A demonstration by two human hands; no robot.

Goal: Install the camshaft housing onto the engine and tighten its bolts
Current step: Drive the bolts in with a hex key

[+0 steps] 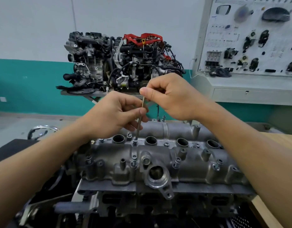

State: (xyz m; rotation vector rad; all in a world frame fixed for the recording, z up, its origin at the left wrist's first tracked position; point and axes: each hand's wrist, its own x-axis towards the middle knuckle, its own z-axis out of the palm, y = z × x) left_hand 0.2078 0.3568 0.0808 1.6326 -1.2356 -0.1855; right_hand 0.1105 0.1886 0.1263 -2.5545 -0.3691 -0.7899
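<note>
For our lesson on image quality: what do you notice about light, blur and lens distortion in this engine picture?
Head view: soft, even light, no hard glare on the grey cast-metal camshaft housing; the wide-angle lens enlarges the forearms near the edges and tilts the white display board; a smudged patch blurs its top.

Grey camshaft housing (158,163), teal wall band (27,86)

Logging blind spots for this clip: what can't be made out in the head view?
- Top end of the thin metal rod-shaped tool: hidden in the right hand's grip.
- Its mid shaft: covered by the left hand's fingers.
- Small silver bolt under its tip: too small to judge seating.
- Grey cast-metal camshaft housing: right end behind the right forearm.
- White display board: one patch blurred.
</note>
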